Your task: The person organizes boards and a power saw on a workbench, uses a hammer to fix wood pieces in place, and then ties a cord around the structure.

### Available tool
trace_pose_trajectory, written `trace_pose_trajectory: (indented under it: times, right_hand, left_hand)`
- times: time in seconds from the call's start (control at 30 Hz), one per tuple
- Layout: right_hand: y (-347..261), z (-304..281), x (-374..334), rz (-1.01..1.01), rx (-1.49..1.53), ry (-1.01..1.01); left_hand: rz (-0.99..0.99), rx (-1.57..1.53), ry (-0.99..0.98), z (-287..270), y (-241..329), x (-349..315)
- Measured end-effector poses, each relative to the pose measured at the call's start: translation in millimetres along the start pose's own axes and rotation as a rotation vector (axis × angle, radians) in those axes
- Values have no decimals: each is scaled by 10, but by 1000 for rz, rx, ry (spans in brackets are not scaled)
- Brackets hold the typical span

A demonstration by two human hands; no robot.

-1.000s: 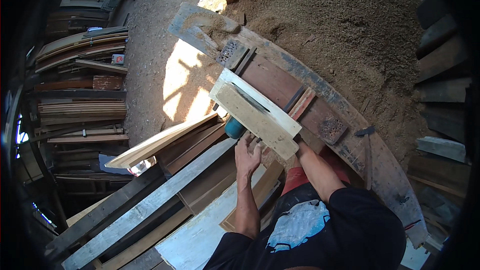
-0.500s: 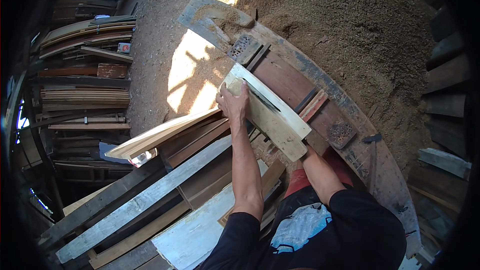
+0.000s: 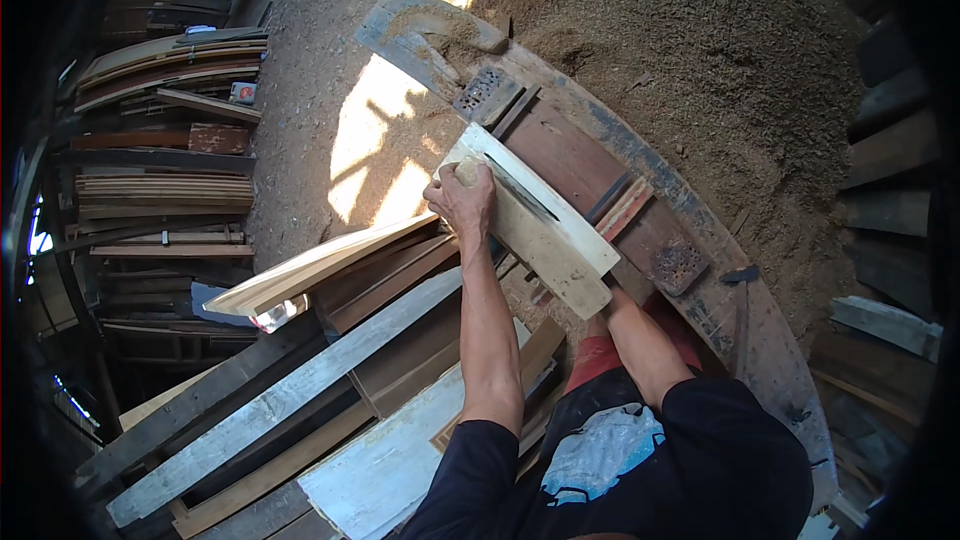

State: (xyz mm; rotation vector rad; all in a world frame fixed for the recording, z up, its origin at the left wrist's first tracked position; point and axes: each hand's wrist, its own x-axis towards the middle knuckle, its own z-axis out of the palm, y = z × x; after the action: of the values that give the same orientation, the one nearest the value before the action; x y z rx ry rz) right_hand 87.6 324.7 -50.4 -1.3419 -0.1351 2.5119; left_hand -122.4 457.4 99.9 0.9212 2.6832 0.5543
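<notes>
A pale wooden piece (image 3: 557,255) lies slantwise in front of me: a tan face borders a whiter strip with a long, narrow dark slot. My left hand (image 3: 463,203) is closed over its upper left end, fingers bent around the edge. At the lower right end, my right hand (image 3: 622,302) reaches in underneath; its fingers are hidden behind the wood. Directly beyond the piece is a reddish-brown board (image 3: 570,155) on a long worn workbench plank (image 3: 640,135).
Bricks with holes (image 3: 487,93) (image 3: 680,266) sit at both ends of the brown board. Beside them lie short wooden strips (image 3: 627,210). Stacked planks (image 3: 290,390) crowd my left, with a leaning pale board (image 3: 320,265). Sawdust (image 3: 720,60) is heaped beyond the bench.
My left hand's fingers have curled a little more over the upper end of the wooden piece. The piece and my right arm stay almost where they were; the view has shifted slightly.
</notes>
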Motion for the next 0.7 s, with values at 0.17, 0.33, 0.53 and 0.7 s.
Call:
trace_pose_trajectory:
  times: [0.17, 0.33, 0.53, 0.7]
  right_hand:
    - [-26, -65, -9, -4, -12, -10]
    - [-74, -67, 6, 9, -92, -37]
    - [-198, -181, -276, 87, -753, -181]
    - [-625, -463, -1175, 131, -1170, -408]
  left_hand:
    - [31, -22, 83, 69, -22, -22]
    - [19, -57, 91, 67, 40, -65]
    - [181, -158, 145, -19, -532, -312]
    - [229, -155, -227, -331, -963, -1150]
